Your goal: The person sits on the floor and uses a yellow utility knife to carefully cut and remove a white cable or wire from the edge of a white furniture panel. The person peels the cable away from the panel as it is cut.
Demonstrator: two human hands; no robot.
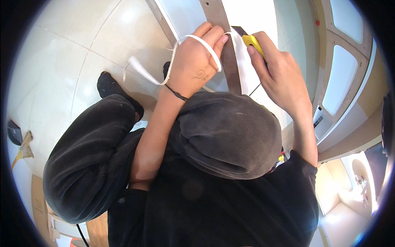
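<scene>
My left hand (195,61) is closed at the edge of a brown wooden board (233,76), pinching a thin white strip (143,71). The strip curls over the back of the hand and round the wrist, and its loose end hangs to the left. A short bit of it shows past the fingertips, near the knife. My right hand (284,78) is wrapped round a yellow utility knife (252,42), whose dark blade end points left toward the board and the strip. How far the blade touches the strip is too small to tell.
My bent knees (230,133) in dark trousers rise just below the board. At right stands a wooden frame with pale panels (339,80). A broom (26,146) and a dark dustpan (14,132) lie at far left on the tiled floor (61,66).
</scene>
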